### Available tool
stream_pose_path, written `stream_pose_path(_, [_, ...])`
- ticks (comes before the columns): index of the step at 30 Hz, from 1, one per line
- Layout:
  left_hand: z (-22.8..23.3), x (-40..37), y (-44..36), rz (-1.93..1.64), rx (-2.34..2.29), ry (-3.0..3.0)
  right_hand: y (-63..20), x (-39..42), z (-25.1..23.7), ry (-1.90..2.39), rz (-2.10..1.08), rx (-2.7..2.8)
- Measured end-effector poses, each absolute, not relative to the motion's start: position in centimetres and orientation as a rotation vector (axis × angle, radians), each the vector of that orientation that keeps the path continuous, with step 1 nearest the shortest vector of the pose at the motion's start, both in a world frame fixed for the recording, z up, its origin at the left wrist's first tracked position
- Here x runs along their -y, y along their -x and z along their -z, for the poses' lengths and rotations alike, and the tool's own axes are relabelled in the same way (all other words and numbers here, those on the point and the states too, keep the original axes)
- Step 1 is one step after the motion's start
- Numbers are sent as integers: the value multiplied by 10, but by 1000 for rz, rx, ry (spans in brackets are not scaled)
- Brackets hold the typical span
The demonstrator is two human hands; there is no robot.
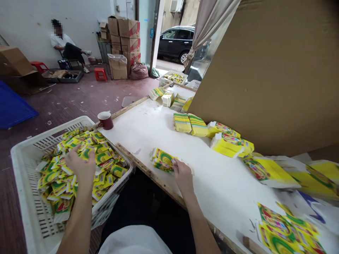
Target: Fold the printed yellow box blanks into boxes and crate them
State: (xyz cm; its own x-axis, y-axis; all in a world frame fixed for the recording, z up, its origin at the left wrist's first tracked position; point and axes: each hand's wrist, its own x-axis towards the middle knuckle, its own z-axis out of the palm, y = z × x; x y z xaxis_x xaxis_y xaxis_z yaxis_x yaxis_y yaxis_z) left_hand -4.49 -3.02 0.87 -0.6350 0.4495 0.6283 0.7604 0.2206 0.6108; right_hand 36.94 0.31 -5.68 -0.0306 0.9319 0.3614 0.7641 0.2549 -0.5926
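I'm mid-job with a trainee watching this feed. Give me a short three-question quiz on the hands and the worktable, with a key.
1. Multiple choice: where is the left hand?
A) At the curtain
B) At the white basket of yellow packets
C) At the stacked cardboard boxes

2. True or false: the dark red mug stands on the corner of the white table.

3. Fill in the missing word: the ___ hand touches the yellow-and-green pack lying on the table.

Key:
1. B
2. True
3. Right (the right hand is at the end of the pack)
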Motion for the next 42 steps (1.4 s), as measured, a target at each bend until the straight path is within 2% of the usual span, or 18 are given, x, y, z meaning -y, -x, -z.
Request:
stream_pose_path(4, [-3,26,-11,1493,2213,1551,-361,6,55,1509,-283,1860])
stream_pose_path(10, [-1,21,-91,1876,2156,2032,-355,9,51,1500,-268,1879])
stream_pose_path(14, [12,28,-122,2403,2319,2017,-351,13,33,1474,-305,1717])
stream_pose_path(19, [4,39,-165,3405,2084,1870,-318,40,-6,1202,-792,1622])
stream_pose_path(22, [-15,39,-179,3742,2058,1425,-296,60,-17,900,-1208,1556])
stream_pose_path(25, [-26,36,-181,3684,2019,1244,-284,72,-14,808,-1363,1486])
stream_pose_path(28, [-19,39,-179,3452,2251,1254,-285,71,-3,944,-1289,1484])
stream_pose_path(30, [-11,44,-178,3424,2289,1456,-291,67,1,1037,-1226,1455])
stream_pose_path(34, [-5,51,-173,3422,2009,1886,-307,63,-4,1031,-978,1529])
stream_pose_path(38, [-12,47,-164,3127,2184,1859,-319,62,-15,998,-726,1654])
stream_pose_path(42, [-26,45,-144,2791,2097,2263,-341,57,-20,1067,-369,1736])
